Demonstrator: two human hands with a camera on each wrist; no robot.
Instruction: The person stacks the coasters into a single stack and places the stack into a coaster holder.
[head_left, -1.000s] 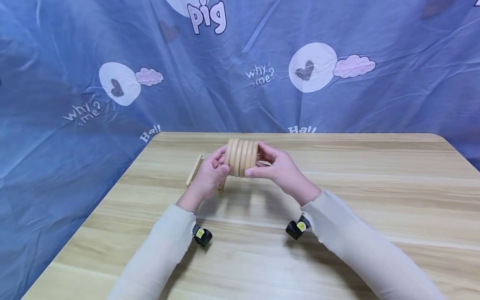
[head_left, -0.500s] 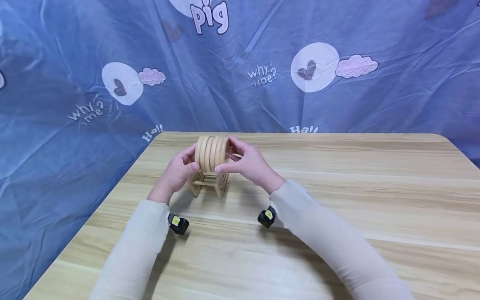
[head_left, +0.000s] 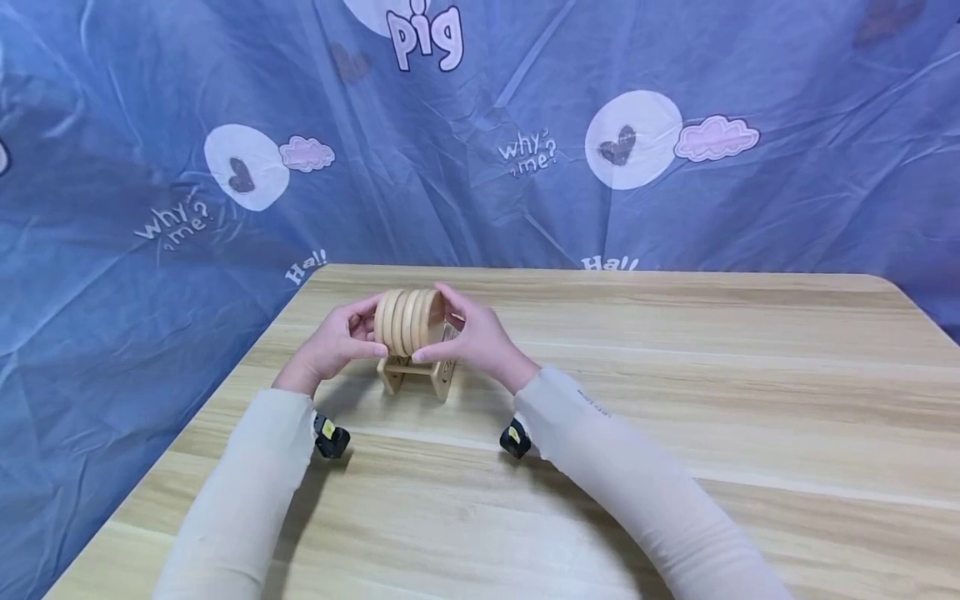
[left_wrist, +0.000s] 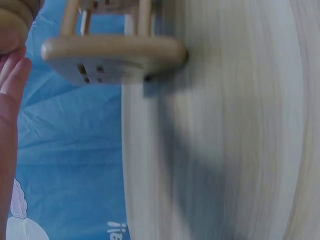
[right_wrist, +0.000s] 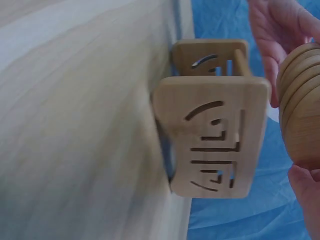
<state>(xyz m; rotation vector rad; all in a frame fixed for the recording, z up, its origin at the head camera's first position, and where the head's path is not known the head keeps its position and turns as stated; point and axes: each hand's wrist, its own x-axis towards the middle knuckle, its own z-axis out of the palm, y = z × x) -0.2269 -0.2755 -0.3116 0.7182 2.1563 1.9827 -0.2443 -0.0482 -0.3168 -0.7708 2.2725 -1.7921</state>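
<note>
Both hands grip a stack of several round wooden coasters, held on edge in a row. My left hand has fingers and thumb around the left end; my right hand pinches the right end. Directly beneath, a wooden coaster holder stands upright on the table, its top partly hidden by the stack. Its side panel with cut-out slots and its crossbars show in the right wrist view. In that view the coasters are just off the holder's top. The left wrist view catches the holder from its other side.
The wood-grain table extends to the right and toward the front. Behind and along the left of it hangs a blue printed cloth. A small black wrist camera sits below the left sleeve, another camera below the right.
Both hands have carried the coasters left to above the holder, then lowered them a little closer to it. The holder, mostly hidden behind the left hand earlier, now shows below the stack.
</note>
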